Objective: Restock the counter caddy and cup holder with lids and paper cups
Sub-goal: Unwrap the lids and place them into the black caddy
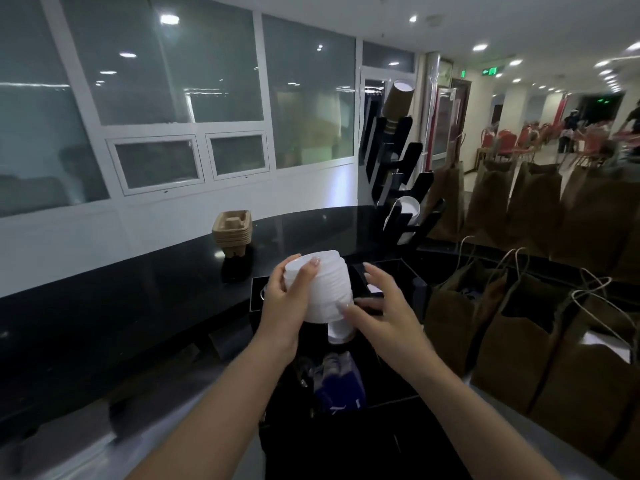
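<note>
Head view, lids: a white stack of lids (327,287) is held in the air, tilted, just above the black counter caddy (391,271) on the dark counter (138,289).
Head view, left hand: the left hand (287,296) grips the stack from the left, thumb and fingers curled round its side, one fingertip (315,261) over the top rim.
Head view, right hand: the right hand (381,306) is spread, fingers apart and mostly straight; its thumb tip touches the lower right edge of the stack. Nothing is clasped in it.
Head view, below the stack: a smaller white piece (339,332) shows under the stack; whether a lid or a cup, I cannot tell.
Head view, cup holder: the black cup holder (398,168) stands behind the caddy, with brown paper cups (398,98) in its top slot and white lids (407,209) in a low slot.
Head view, surroundings: cardboard trays (232,230) sit at the far left of the counter; brown paper bags (502,323) stand to the right.
Step, judged: seating the stack into a caddy compartment.
Method, judged: keep the left grip firm so the ribbed stack does not fan apart; steady the bottom with the right palm; square the stack over the compartment, then lower it straight.
Risk, judged: the tilt may let loose lids slide off.
</note>
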`<state>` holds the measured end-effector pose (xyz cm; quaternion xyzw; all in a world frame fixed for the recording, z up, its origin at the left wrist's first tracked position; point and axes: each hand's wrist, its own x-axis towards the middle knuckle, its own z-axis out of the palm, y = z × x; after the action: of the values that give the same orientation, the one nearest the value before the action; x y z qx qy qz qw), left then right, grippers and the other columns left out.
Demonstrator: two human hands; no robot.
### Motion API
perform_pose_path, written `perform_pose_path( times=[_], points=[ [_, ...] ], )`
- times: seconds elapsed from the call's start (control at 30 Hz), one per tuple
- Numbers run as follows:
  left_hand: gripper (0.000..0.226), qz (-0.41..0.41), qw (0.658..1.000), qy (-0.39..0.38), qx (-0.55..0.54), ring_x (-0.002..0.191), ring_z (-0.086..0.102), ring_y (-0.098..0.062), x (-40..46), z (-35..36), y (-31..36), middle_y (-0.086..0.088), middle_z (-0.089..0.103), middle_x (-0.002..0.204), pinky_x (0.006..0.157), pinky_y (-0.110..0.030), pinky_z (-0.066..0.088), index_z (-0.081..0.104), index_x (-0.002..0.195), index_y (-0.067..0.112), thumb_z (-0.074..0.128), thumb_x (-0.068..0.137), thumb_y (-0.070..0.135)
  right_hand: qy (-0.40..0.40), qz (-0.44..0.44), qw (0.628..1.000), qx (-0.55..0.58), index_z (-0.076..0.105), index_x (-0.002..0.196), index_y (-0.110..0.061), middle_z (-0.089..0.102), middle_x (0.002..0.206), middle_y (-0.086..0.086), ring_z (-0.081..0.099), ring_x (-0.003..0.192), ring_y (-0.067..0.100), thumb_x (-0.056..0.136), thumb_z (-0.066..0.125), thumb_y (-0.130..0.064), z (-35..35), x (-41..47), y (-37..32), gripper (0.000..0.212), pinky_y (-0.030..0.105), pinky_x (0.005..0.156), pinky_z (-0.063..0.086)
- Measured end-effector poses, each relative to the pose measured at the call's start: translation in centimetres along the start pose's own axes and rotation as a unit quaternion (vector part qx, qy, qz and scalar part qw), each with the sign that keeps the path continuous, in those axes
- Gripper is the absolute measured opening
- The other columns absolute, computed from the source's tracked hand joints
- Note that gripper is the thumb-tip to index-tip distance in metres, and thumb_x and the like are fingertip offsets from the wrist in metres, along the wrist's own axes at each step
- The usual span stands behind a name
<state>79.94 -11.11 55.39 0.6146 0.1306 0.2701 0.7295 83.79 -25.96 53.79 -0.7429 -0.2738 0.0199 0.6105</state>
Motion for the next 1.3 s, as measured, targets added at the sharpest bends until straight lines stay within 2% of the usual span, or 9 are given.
perform_pose_path(
  times=[0.1,0.2,0.4,0.5,0.6,0.77,0.97,1.13,1.3],
  points=[
    [0.050,0.021,0.999,-0.003,0.026,0.104,0.063,-0.016,1.3,1.0,0.2,0.002,0.063,0.116,0.091,-0.039,0.055,0.058,0.119,0.030,0.074,0.075,0.046,-0.027,-0.187,0.940,-0.284,0.021,0.150,-0.034,0.020,0.156,-0.014,0.029,0.140,0.008,0.080,0.072,-0.039,-1.6,1.5,0.0,0.086,0.028,0.110,0.034],
    [0.044,0.033,0.998,-0.018,0.058,0.104,0.062,-0.015,2.3,2.2,0.1,0.004,0.061,0.115,0.088,-0.035,0.055,0.055,0.123,0.030,0.070,0.083,0.042,-0.029,-0.266,0.874,-0.405,0.014,0.152,-0.030,0.012,0.161,-0.004,0.018,0.146,0.018,0.081,0.071,-0.033,-1.9,3.2,0.5,0.091,0.035,0.115,0.022],
    [0.054,0.034,0.992,-0.053,0.108,0.105,0.060,-0.008,4.1,3.4,-0.4,0.006,0.059,0.118,0.086,-0.027,0.053,0.049,0.128,0.028,0.068,0.081,0.049,-0.011,-0.278,0.858,-0.431,0.016,0.152,-0.025,0.020,0.160,-0.003,0.020,0.147,0.017,0.076,0.075,-0.037,-3.1,6.2,1.9,0.097,0.034,0.115,0.022],
    [0.055,0.034,0.983,-0.084,0.157,0.100,0.058,-0.001,4.5,3.4,-0.4,0.010,0.058,0.116,0.072,-0.013,0.048,0.045,0.127,0.027,0.063,0.083,0.053,-0.001,-0.311,0.839,-0.446,0.031,0.145,-0.018,0.038,0.151,0.001,0.036,0.140,0.020,0.071,0.077,-0.039,-3.4,7.1,2.7,0.090,0.033,0.109,0.030],
    [0.057,0.035,0.975,-0.087,0.199,0.096,0.058,0.001,4.8,3.2,-0.3,0.014,0.057,0.111,0.063,-0.008,0.046,0.045,0.125,0.026,0.061,0.080,0.058,0.007,-0.337,0.827,-0.450,0.044,0.136,-0.013,0.053,0.138,0.005,0.052,0.125,0.022,0.066,0.076,-0.040,-3.8,8.0,3.2,0.082,0.034,0.103,0.039],
    [0.071,0.063,0.954,-0.091,0.279,0.098,0.057,0.001,6.1,2.8,-0.2,0.013,0.057,0.113,0.074,-0.015,0.046,0.044,0.124,0.028,0.058,0.068,0.069,0.019,-0.353,0.823,-0.445,0.050,0.130,-0.011,0.057,0.131,0.006,0.058,0.113,0.021,0.068,0.072,-0.043,-3.7,9.2,3.8,0.073,0.032,0.099,0.042],
    [0.093,0.076,0.929,-0.094,0.351,0.126,0.046,-0.008,7.2,1.5,-1.6,0.010,0.044,0.140,0.106,-0.030,0.041,0.027,0.147,0.035,0.056,0.070,0.078,0.014,-0.352,0.814,-0.463,0.050,0.130,-0.011,0.059,0.130,0.006,0.061,0.111,0.023,0.064,0.078,-0.041,-2.8,10.4,5.2,0.077,0.036,0.096,0.048],
    [0.086,0.110,0.872,-0.111,0.464,0.121,0.049,-0.005,7.9,0.1,-2.4,0.011,0.045,0.139,0.104,-0.035,0.044,0.030,0.145,0.043,0.071,0.072,0.063,0.016,-0.330,0.805,-0.493,0.051,0.129,-0.010,0.060,0.128,0.008,0.063,0.107,0.025,0.063,0.076,-0.042,-3.0,11.5,6.4,0.078,0.037,0.093,0.049],
    [0.077,0.128,0.836,-0.101,0.524,0.116,0.052,-0.011,8.6,-0.2,-2.8,0.013,0.055,0.130,0.101,-0.042,0.043,0.043,0.135,0.038,0.070,0.066,0.061,0.011,-0.323,0.791,-0.520,0.054,0.126,-0.011,0.063,0.123,0.009,0.065,0.102,0.026,0.060,0.073,-0.042,-1.6,11.6,7.1,0.075,0.044,0.096,0.048]
  ],
)
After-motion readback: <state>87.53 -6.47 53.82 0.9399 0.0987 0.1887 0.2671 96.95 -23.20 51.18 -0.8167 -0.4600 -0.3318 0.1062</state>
